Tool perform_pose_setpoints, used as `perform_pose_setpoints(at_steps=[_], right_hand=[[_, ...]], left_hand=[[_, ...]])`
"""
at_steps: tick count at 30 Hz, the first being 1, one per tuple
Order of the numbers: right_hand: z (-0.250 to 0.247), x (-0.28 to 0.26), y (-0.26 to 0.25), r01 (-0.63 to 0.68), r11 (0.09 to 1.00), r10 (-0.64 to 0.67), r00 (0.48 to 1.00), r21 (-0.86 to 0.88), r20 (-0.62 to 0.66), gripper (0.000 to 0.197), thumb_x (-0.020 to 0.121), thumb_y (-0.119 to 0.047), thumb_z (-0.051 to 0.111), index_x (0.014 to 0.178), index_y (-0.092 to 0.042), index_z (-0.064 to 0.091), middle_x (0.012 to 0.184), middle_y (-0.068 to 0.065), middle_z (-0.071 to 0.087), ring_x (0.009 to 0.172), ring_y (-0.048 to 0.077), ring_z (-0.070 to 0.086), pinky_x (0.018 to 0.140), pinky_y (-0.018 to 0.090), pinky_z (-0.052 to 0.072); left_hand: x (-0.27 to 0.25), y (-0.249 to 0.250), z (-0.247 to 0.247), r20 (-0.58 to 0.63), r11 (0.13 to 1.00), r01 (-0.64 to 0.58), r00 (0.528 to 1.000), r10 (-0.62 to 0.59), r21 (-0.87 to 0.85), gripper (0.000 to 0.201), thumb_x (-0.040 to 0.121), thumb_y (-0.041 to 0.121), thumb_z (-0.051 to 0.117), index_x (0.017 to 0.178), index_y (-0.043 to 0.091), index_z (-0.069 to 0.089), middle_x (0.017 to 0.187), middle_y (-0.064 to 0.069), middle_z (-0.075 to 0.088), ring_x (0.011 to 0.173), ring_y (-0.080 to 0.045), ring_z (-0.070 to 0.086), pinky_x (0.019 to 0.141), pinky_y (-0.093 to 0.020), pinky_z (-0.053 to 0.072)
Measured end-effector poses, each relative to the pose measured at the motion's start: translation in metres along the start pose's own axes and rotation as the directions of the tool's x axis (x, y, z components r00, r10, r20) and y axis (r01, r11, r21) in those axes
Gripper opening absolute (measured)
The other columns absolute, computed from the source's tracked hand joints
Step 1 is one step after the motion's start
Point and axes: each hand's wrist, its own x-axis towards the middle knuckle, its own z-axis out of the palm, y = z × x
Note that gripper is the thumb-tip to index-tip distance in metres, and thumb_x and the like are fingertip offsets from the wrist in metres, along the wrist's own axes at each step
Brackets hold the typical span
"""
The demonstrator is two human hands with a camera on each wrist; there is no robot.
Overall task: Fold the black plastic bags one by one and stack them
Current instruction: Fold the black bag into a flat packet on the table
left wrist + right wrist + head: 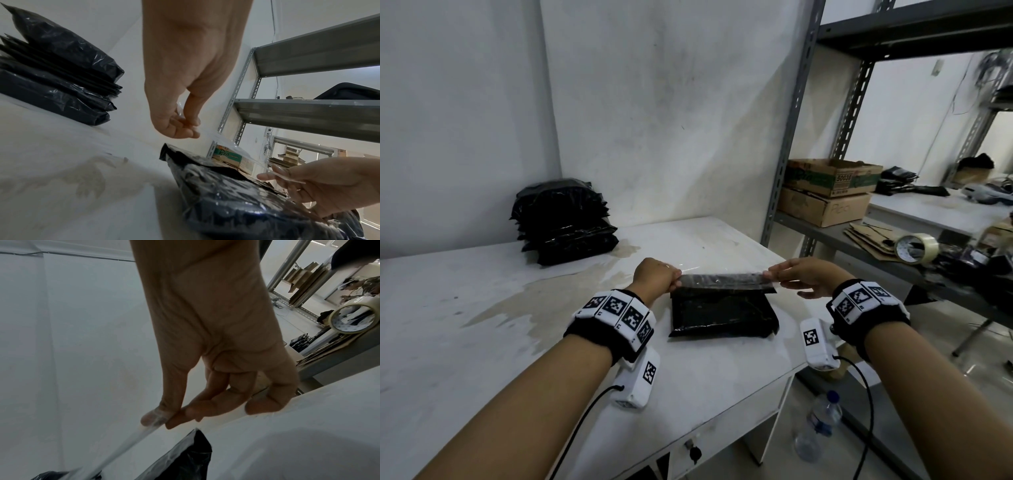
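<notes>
One black plastic bag [723, 313] lies flat on the white table [482, 308], near the front right corner, between the person's two wrists. One stack of black bags [563, 222] stands at the back left of the table against the wall, well apart from the single bag; the number of bags in it cannot be counted with certainty, though several layered edges show in the left wrist view. One strip of clear film [722, 276] is stretched level between the two hands, just above the far edge of the single bag; whether it is joined to the bag cannot be told.

The left hand [655, 275] is closed at the fingertips, thumb against curled fingers, pinching the left end of the strip. The right hand [803, 275] pinches the right end between thumb and forefinger; the remaining fingers are loosely curled and hold nothing, and the little finger lies at the table surface in the right wrist view. The two hands are apart by the length of the strip. Each wrist carries one band of black-and-white markers.

On the grey metal shelving [794, 137] to the right: two cardboard boxes [828, 192], one on the other, and one roll of clear tape [916, 247]. One plastic water bottle [820, 425] stands on the floor beside the table.
</notes>
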Motion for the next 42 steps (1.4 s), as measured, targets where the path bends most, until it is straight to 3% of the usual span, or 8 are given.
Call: perform_pose_setpoints(at_steps=[6, 10, 14, 18, 22, 27, 34, 42], right_hand=[[-0.002, -0.004, -0.003, -0.003, 1.0, 0.003, 1.0, -0.006, 0.02, 0.021, 0.075, -0.028, 0.079, 0.092, -0.018, 0.074, 0.087, -0.003, 0.067, 0.08, 0.01, 0.055, 0.076, 0.027, 0.039], [-0.003, -0.001, 0.0, -0.046, 0.999, 0.046, 0.999, -0.025, 0.021, 0.059, 0.056, -0.033, 0.086, 0.107, -0.008, 0.071, 0.078, -0.002, 0.065, 0.074, 0.01, 0.053, 0.074, 0.027, 0.041], [-0.001, 0.002, 0.001, -0.067, 0.998, 0.067, 0.997, -0.014, 0.029, 0.047, 0.067, -0.031, 0.086, 0.105, -0.011, 0.066, 0.063, -0.006, 0.061, 0.06, 0.006, 0.051, 0.069, 0.024, 0.042], [0.001, 0.003, -0.003, -0.056, 0.998, 0.058, 0.996, -0.026, 0.062, 0.046, 0.067, -0.032, 0.085, 0.103, -0.012, 0.064, 0.056, -0.009, 0.059, 0.047, 0.002, 0.051, 0.063, 0.021, 0.044], [0.002, 0.003, -0.005, -0.023, 0.999, 0.025, 0.998, -0.038, 0.061, 0.061, 0.054, -0.032, 0.087, 0.106, -0.007, 0.069, 0.079, -0.004, 0.07, 0.071, 0.007, 0.062, 0.069, 0.024, 0.051], [0.005, 0.003, -0.005, 0.001, 1.0, 0.001, 0.997, -0.022, 0.08, 0.04, 0.074, -0.024, 0.081, 0.108, -0.006, 0.069, 0.087, -0.001, 0.076, 0.079, 0.007, 0.07, 0.079, 0.026, 0.051], [0.008, 0.002, -0.003, -0.003, 1.0, 0.001, 0.995, 0.021, 0.096, 0.022, 0.076, -0.02, 0.08, 0.093, -0.008, 0.072, 0.089, 0.002, 0.076, 0.087, 0.012, 0.07, 0.097, 0.031, 0.049], [0.012, 0.004, -0.002, 0.016, 1.0, -0.016, 0.998, 0.002, 0.059, 0.03, 0.073, -0.022, 0.083, 0.096, -0.006, 0.073, 0.087, 0.002, 0.076, 0.08, 0.009, 0.07, 0.097, 0.032, 0.049]], left_hand=[[-0.001, -0.007, 0.001, 0.059, 0.996, -0.046, 0.997, 0.051, -0.078, 0.031, 0.093, -0.006, 0.052, 0.064, 0.004, 0.052, 0.068, -0.007, 0.055, 0.048, -0.003, 0.058, 0.059, -0.014, 0.051], [-0.003, -0.008, 0.001, 0.113, 0.995, -0.02, 0.993, 0.031, -0.098, 0.035, 0.092, -0.013, 0.046, 0.063, 0.007, 0.045, 0.07, -0.008, 0.049, 0.062, -0.012, 0.053, 0.053, -0.011, 0.048], [0.001, -0.007, 0.002, 0.155, 0.995, 0.025, 0.988, -0.011, -0.092, 0.042, 0.093, -0.016, 0.036, 0.062, 0.012, 0.036, 0.065, -0.003, 0.037, 0.055, -0.013, 0.038, 0.041, -0.014, 0.037], [0.001, -0.005, 0.003, 0.178, 0.995, 0.078, 0.982, -0.067, -0.055, 0.042, 0.096, -0.014, 0.031, 0.063, 0.013, 0.034, 0.065, -0.004, 0.031, 0.055, -0.01, 0.032, 0.053, -0.022, 0.031], [0.0, -0.003, 0.003, 0.135, 0.99, 0.118, 0.985, -0.107, -0.08, 0.033, 0.098, -0.009, 0.038, 0.068, 0.005, 0.042, 0.071, -0.01, 0.044, 0.069, -0.018, 0.052, 0.077, -0.039, 0.048], [0.002, -0.009, 0.003, 0.095, 0.995, 0.092, 0.992, -0.088, -0.032, 0.037, 0.096, -0.006, 0.042, 0.063, 0.011, 0.043, 0.062, -0.008, 0.047, 0.06, -0.015, 0.048, 0.065, -0.028, 0.045], [0.0, -0.011, 0.001, 0.131, 0.993, 0.098, 0.987, -0.088, -0.072, 0.048, 0.093, -0.02, 0.031, 0.059, 0.014, 0.031, 0.047, -0.001, 0.032, 0.051, -0.009, 0.033, 0.055, -0.022, 0.024], [-0.009, -0.01, -0.004, 0.115, 0.991, 0.118, 0.987, -0.11, -0.067, 0.028, 0.092, -0.017, 0.043, 0.071, 0.001, 0.047, 0.068, -0.012, 0.047, 0.059, -0.016, 0.051, 0.044, -0.019, 0.048]])
